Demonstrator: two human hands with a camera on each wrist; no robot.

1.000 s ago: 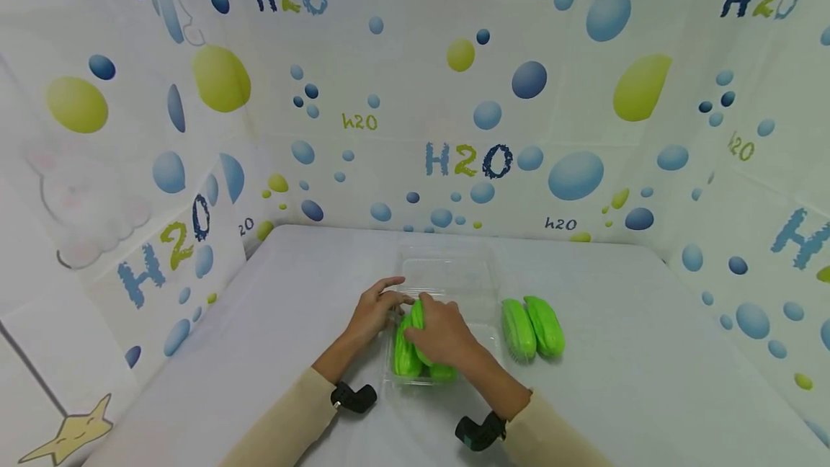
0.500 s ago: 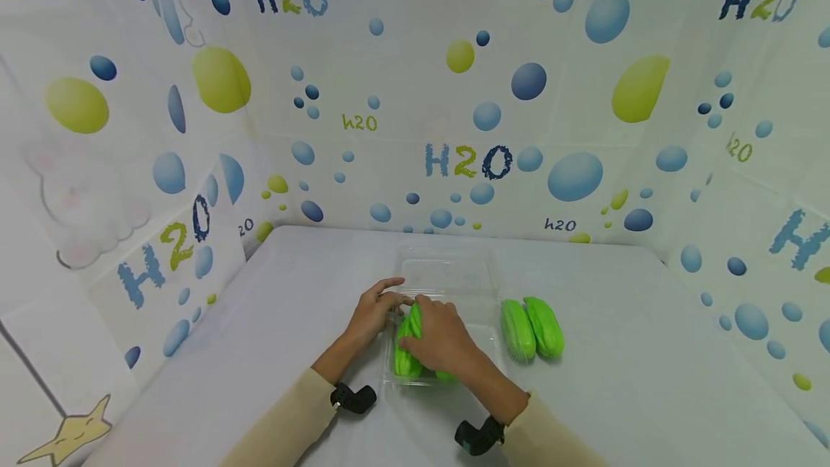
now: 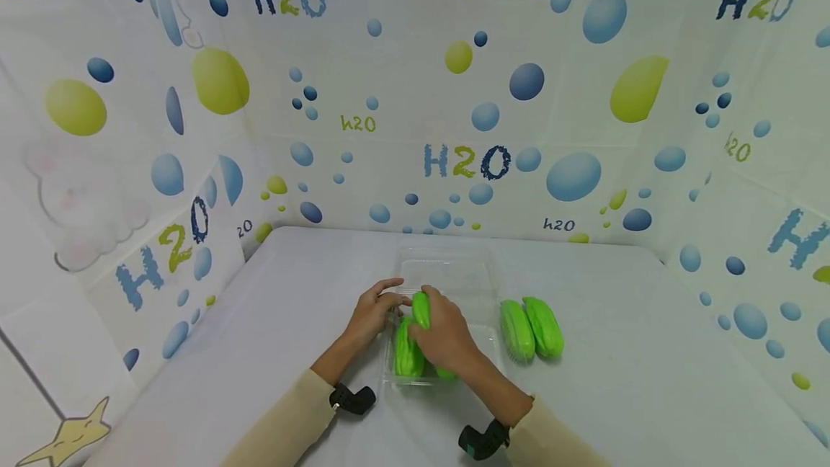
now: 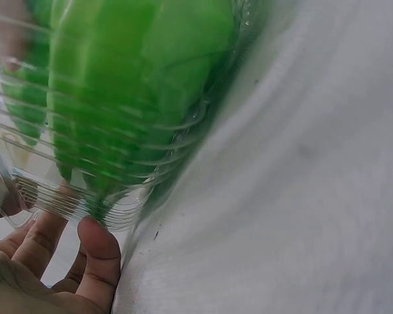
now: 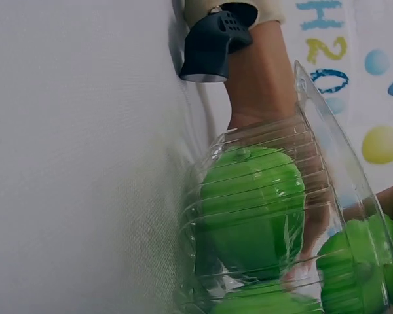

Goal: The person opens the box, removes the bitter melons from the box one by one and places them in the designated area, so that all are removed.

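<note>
Held vegetable (image 3: 421, 308) shifted; backdrop (image 3: 405, 70) reads "H2O".

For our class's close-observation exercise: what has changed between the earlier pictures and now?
Since half a second ago, the right hand and the green vegetable it holds have shifted up and slightly right in the head view. Nothing was newly gripped or let go. The left hand stays at the left side of the clear container; the two green vegetables outside it stay put.
</note>
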